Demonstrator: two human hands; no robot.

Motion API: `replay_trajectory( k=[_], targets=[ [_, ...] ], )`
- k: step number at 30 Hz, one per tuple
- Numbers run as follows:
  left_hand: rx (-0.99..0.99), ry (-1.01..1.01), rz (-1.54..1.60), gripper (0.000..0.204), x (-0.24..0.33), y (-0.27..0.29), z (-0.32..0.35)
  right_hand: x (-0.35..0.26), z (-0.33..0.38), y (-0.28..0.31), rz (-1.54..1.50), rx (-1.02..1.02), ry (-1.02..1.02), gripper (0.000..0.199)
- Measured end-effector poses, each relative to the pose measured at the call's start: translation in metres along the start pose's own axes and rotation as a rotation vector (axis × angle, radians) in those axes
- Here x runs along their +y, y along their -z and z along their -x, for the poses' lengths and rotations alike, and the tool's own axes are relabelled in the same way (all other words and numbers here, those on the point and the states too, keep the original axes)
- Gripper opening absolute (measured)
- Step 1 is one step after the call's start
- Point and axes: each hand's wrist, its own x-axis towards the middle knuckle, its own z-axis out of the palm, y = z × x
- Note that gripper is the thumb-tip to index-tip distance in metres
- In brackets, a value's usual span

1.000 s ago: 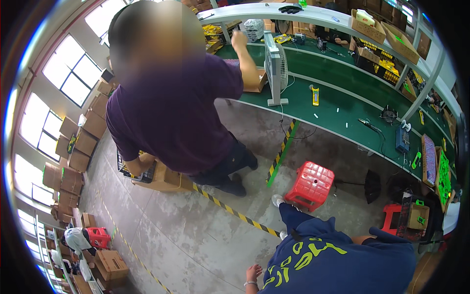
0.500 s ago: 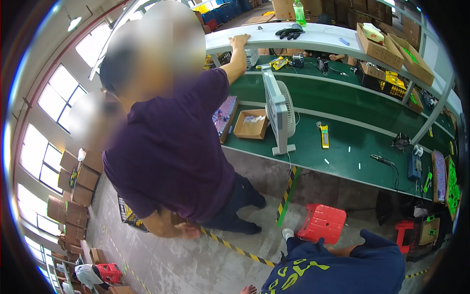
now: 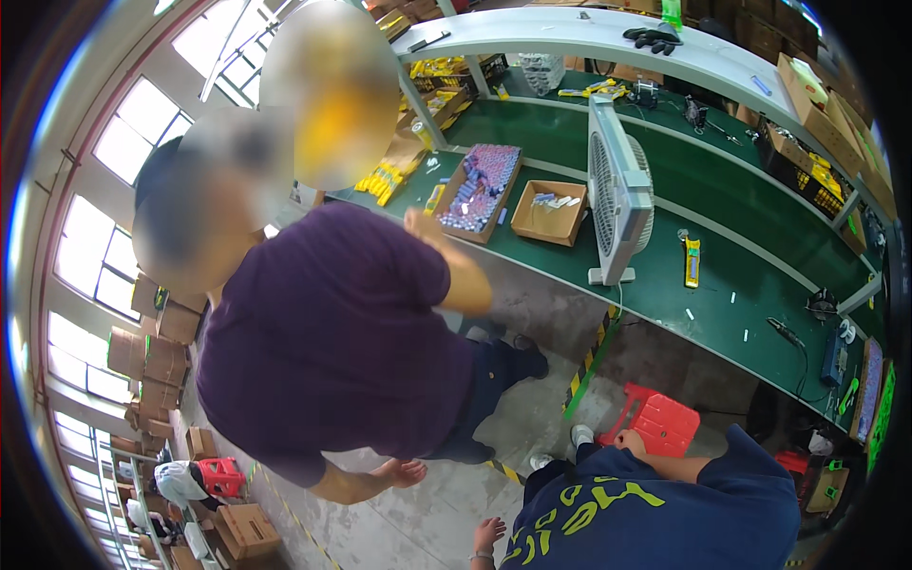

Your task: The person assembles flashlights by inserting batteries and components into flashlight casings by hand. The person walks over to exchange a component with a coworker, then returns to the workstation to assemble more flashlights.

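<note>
Workbench (image 3: 722, 275), long and green, carries a white fan (image 3: 616, 195), a tray of purple packets (image 3: 483, 190) and an open brown box (image 3: 549, 211) beside it, then a small yellow tool (image 3: 692, 261). Stacked brown cartons (image 3: 142, 356) line the windows. Only the wearer's left hand (image 3: 488, 534) shows, at the lower edge: open, fingers loose, holding nothing, above bare floor and well apart from the bench; the right hand is out of view.

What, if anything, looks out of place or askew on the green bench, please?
Mostly small clutter: a yellow tool lies loose beside the white fan, small white bits are scattered on the green bench, and black gloves sit on the shelf above. Nothing looks spilled or damaged.
</note>
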Motion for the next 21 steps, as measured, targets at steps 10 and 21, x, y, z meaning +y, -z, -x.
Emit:
replay_trajectory(
  k=[10,21],
  targets=[
    [-0.126,-0.129,-0.014,0.033,-0.012,0.049,-0.010,-0.129,0.050,0.016,-0.162,-0.166,0.268,0.024],
    [-0.059,-0.064,0.317,0.028,-0.027,0.110,-0.026,-0.488,-0.142,0.099,-0.773,-0.462,0.412,0.084]
  ],
)
